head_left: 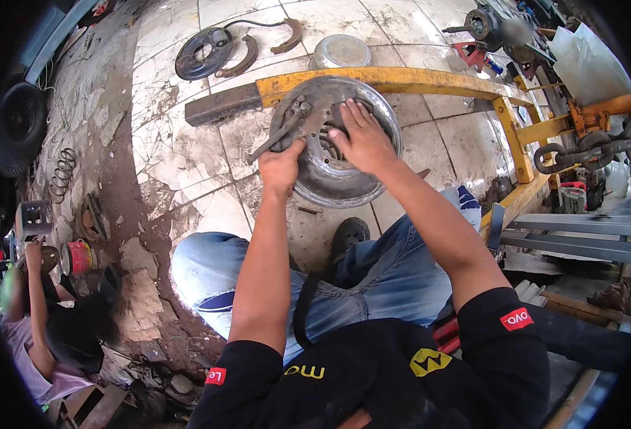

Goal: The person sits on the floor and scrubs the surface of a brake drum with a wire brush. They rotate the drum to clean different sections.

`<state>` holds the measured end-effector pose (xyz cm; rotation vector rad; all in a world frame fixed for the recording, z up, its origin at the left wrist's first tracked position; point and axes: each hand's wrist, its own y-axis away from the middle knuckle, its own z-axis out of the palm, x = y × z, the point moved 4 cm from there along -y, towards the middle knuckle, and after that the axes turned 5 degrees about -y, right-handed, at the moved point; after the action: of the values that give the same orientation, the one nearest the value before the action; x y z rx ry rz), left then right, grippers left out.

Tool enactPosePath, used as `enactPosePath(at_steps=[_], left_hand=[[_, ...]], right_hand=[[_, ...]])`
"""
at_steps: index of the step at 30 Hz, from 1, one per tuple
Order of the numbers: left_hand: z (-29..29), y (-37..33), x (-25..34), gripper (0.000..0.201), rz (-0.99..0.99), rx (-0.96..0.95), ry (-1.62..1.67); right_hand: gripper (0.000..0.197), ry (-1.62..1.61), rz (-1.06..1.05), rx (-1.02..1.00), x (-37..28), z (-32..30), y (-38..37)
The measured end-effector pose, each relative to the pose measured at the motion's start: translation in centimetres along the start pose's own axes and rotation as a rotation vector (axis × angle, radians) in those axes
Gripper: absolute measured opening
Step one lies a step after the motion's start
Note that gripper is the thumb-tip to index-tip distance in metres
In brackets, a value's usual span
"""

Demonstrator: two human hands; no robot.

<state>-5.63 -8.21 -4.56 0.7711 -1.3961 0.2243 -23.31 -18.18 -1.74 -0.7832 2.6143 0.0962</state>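
A grey steel wheel rim (372, 182) lies in front of me by a yellow metal beam, its round centre opening showing. At its near left edge my left hand (281, 168) is closed, thumb over the edge. Beside that hand, a dark long-handled metal tool (287, 130) rests across the left part of the rim; whether the fingers touch its shaft I cannot tell. My right hand (364, 139) lies flat with fingers stretched on the rim's upper right inside. A small dark patch or pad (337, 114) shows at its fingertips; its kind is unclear.
A yellow metal frame (430, 81) crosses the tiles. Beyond it are a black backing plate (204, 53), curved brake shoes (242, 58) and a round silver metal piece (342, 51). A heavy chain (598, 150) is at right. Another person's arm (38, 307) shows at left.
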Motion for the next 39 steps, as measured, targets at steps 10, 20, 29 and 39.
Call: enactPosePath(at_steps=[10,20,29,39], left_hand=[[0.3,0.0,-0.2,0.047,0.041,-0.022,0.062],[0.4,0.3,-0.2,0.043,0.063,-0.014,0.096],[0.4,1.1,1.0,0.043,0.036,0.006,0.061],[0.5,0.3,-0.3,0.043,0.048,-0.001,0.093]], right_hand=[[0.080,-0.004,0.164,0.009,-0.5,0.2,-0.2],[0.077,0.025,0.025,0.053,-1.2,0.2,0.0],[0.081,-0.135,0.072,0.009,0.8,-0.5,0.3],[0.076,-0.077,0.071,0.034,-0.1,-0.4,0.2]])
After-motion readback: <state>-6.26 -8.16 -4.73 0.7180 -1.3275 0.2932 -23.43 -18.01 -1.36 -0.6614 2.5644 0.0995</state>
